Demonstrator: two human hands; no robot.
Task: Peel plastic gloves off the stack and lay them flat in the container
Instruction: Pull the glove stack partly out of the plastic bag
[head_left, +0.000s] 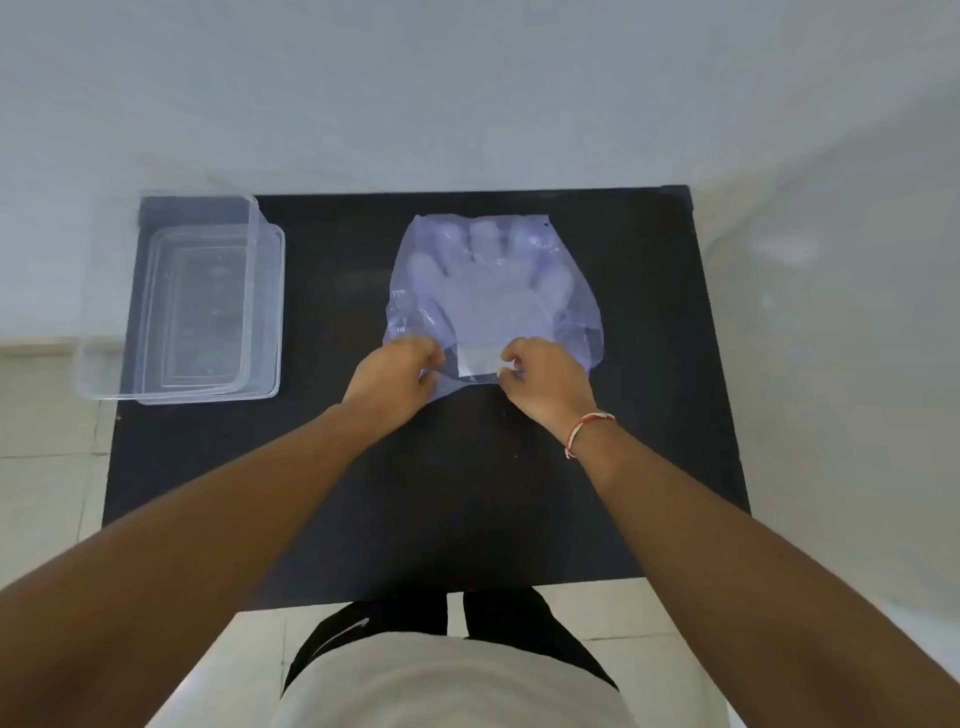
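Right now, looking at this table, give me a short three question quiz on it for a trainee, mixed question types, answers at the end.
1. True or false: the clear container already holds gloves.
2. Multiple choice: where do both hands meet the glove stack? A) at its finger end, B) at its near cuff edge, C) nowhere.
3. Short answer: on which side of the black table does the container sit, from the person's view?

Key
1. False; it looks empty.
2. B; the left hand and right hand both pinch the near edge with their fingers.
3. The left side, apart from the stack.
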